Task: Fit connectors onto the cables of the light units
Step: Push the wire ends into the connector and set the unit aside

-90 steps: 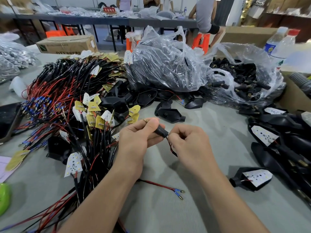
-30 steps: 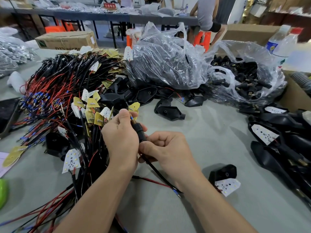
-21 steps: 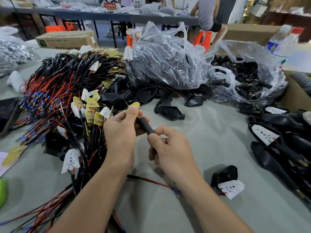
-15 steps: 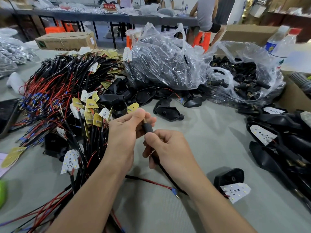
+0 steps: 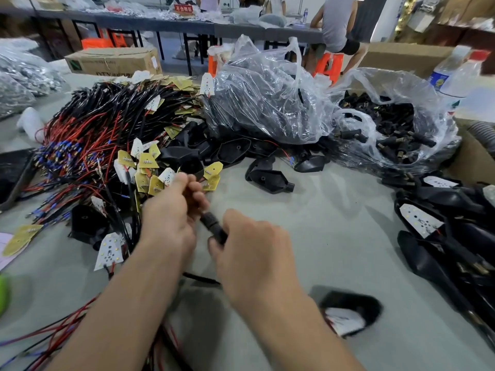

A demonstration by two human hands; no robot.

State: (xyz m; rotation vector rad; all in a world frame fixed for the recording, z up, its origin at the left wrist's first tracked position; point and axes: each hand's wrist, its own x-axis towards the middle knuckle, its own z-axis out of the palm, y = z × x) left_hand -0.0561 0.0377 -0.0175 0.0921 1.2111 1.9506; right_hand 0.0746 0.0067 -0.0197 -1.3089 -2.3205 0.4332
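On a grey workshop bench [image 5: 334,210], the short black cylindrical plastic connector [image 5: 213,226] is held just above the surface between both hands, probably to steady it for the cable. The left hand [image 5: 171,212] pinches its upper end. The right hand [image 5: 254,245] grips the lower end, with the thin black cable [image 5: 201,279] trailing beneath.

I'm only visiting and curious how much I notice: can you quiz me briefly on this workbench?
1. True or false: the black connector lies loose on the table.
2. The open bag of loose connectors sits: A) far right, B) near left, C) on the floor.
3. Fill in: the light unit beside the right forearm shows a ____ board.
Key: 1 false, left hand and right hand hold it; 2 A; 3 white.
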